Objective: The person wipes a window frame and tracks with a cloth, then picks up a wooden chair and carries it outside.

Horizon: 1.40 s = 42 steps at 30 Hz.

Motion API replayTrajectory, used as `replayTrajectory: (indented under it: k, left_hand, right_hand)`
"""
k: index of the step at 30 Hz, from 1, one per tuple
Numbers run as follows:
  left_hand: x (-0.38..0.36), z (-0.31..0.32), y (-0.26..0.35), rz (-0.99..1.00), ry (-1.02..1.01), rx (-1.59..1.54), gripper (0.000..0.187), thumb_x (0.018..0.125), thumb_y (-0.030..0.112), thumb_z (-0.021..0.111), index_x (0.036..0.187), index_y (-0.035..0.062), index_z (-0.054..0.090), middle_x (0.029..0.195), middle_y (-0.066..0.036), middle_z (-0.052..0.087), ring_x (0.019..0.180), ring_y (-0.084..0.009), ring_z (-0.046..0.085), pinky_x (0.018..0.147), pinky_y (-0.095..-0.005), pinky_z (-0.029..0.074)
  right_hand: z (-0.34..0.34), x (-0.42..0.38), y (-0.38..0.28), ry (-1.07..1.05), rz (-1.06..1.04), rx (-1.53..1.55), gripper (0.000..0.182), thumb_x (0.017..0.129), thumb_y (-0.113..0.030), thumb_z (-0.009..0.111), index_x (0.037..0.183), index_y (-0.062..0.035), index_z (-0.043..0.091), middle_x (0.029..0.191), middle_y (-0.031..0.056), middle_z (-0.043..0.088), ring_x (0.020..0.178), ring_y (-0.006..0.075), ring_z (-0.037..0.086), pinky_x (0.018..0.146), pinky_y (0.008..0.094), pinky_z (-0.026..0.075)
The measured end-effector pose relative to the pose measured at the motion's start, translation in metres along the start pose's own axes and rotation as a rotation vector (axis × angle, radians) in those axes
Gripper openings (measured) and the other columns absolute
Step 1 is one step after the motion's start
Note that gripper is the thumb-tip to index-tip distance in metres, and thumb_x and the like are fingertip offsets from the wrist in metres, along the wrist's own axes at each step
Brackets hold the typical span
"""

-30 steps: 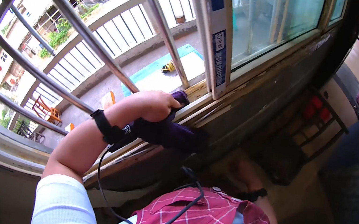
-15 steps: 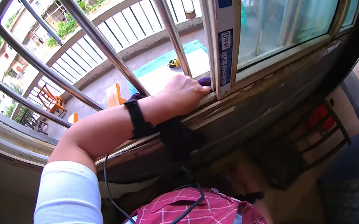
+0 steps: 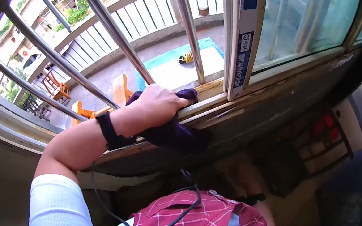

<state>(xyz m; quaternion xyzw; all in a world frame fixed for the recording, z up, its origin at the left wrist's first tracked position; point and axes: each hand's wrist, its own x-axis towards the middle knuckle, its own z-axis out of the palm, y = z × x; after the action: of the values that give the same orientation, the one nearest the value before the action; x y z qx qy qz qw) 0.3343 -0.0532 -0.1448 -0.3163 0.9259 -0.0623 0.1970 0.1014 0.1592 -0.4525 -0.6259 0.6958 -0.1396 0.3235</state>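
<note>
My left hand (image 3: 159,105) is closed on a dark purple cloth (image 3: 172,133), pressed onto the window sill track (image 3: 211,89). Part of the cloth drapes down the inner side of the sill, and a bit shows past my fingertips. Just to the right of the hand stands the upright edge of the sliding window frame (image 3: 245,42), which bears a blue and white label. Metal bars (image 3: 129,51) rise just behind the hand. Low in the dim area, my right hand (image 3: 244,167) hangs down, its fingers lost in shadow.
Beyond the bars, a blue and white table (image 3: 164,69) carries a yellow and black object (image 3: 186,57). Wooden chairs (image 3: 55,86) and a balcony railing (image 3: 148,9) are also outside. A black cable (image 3: 189,205) hangs by my apron. A dark chair (image 3: 329,142) stands indoors at right.
My left hand has slid left along the sill with the cloth, away from the window frame's upright edge. More of the cloth now shows. The view has shifted slightly.
</note>
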Motion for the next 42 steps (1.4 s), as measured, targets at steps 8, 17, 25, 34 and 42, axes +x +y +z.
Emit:
replayTrajectory:
  k: [8,17,25,34,42]
  left_hand:
    - [0.033,0.006,0.019,0.066,0.212,0.176,0.030,0.091,0.013,0.047,0.115,0.0214,0.063,0.091,-0.016,0.054,0.074,-0.0277,0.064,0.059,-0.0388,0.051]
    - [0.074,0.002,0.041,-0.027,0.190,0.104,0.028,0.093,0.013,0.048,0.114,0.0245,0.063,0.085,-0.008,0.062,0.076,-0.0212,0.067,0.056,-0.0353,0.051]
    - [-0.008,0.003,0.018,-0.121,0.061,0.071,0.038,0.091,0.017,0.046,0.125,0.0276,0.061,0.082,-0.011,0.067,0.077,-0.0268,0.069,0.061,-0.0395,0.052]
    - [0.057,-0.007,0.035,0.001,0.168,0.201,0.026,0.083,0.014,0.055,0.105,0.0192,0.068,0.087,-0.016,0.059,0.078,-0.0308,0.064,0.062,-0.0413,0.052]
    - [0.084,-0.018,0.018,0.106,0.341,0.000,0.034,0.084,0.007,0.052,0.114,0.0156,0.063,0.087,-0.017,0.061,0.080,-0.0314,0.066,0.066,-0.0422,0.054]
  right_hand:
    - [0.006,0.011,0.016,-0.212,-0.020,0.050,0.028,0.088,-0.026,0.058,0.106,-0.0083,0.069,0.104,0.0200,0.067,0.096,0.0389,0.064,0.084,0.0467,0.051]
    - [0.057,0.016,0.072,-0.008,-0.256,-0.039,0.029,0.090,-0.029,0.054,0.105,-0.0074,0.069,0.095,0.0205,0.068,0.092,0.0388,0.065,0.082,0.0450,0.052]
    - [0.042,-0.002,0.020,-0.240,-0.025,-0.209,0.024,0.091,-0.019,0.055,0.106,-0.0052,0.068,0.098,0.0180,0.069,0.092,0.0346,0.066,0.082,0.0425,0.052]
    - [0.060,-0.018,0.092,-0.102,0.047,0.155,0.024,0.086,-0.017,0.059,0.104,-0.0056,0.070,0.097,0.0209,0.069,0.087,0.0370,0.066,0.075,0.0441,0.053]
    - [0.091,-0.026,0.119,-0.064,0.080,0.144,0.028,0.089,-0.029,0.056,0.100,-0.0081,0.071,0.094,0.0196,0.069,0.085,0.0380,0.066,0.075,0.0475,0.052]
